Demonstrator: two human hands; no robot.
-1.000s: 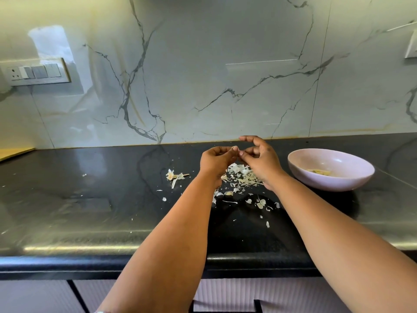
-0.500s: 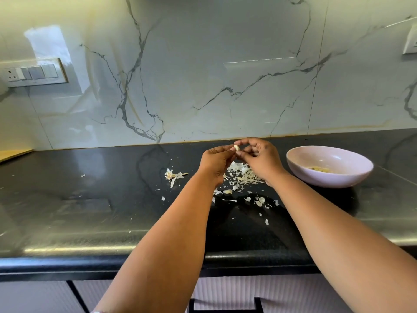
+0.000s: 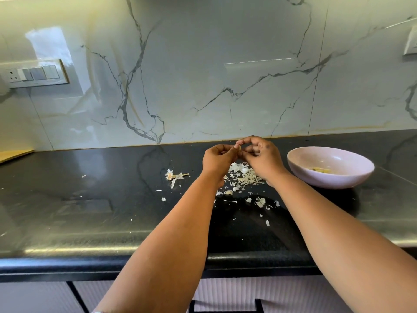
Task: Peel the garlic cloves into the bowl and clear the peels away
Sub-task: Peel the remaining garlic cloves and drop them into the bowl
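A small pale garlic clove point(image 3: 239, 147) is pinched between the fingertips of my left hand point(image 3: 218, 158) and my right hand point(image 3: 262, 159), which meet above the black counter point(image 3: 90, 199). Most of the clove is hidden by the fingers. Under the hands lies a heap of white garlic peels point(image 3: 244, 176), with loose flakes scattered toward me. To the right stands a pale pink bowl point(image 3: 302, 170) with a few peeled cloves point(image 3: 319, 170) in its bottom.
A garlic stem with papery skin point(image 3: 173, 176) lies left of my hands. A marble wall with a switch panel point(image 3: 33, 74) backs the counter. The counter's front edge point(image 3: 67, 263) runs below my forearms, with cabinet fronts beneath.
Both hands have stayed together over the peel heap, the fingers shifting slightly as they work on the clove. The view has tilted a little.
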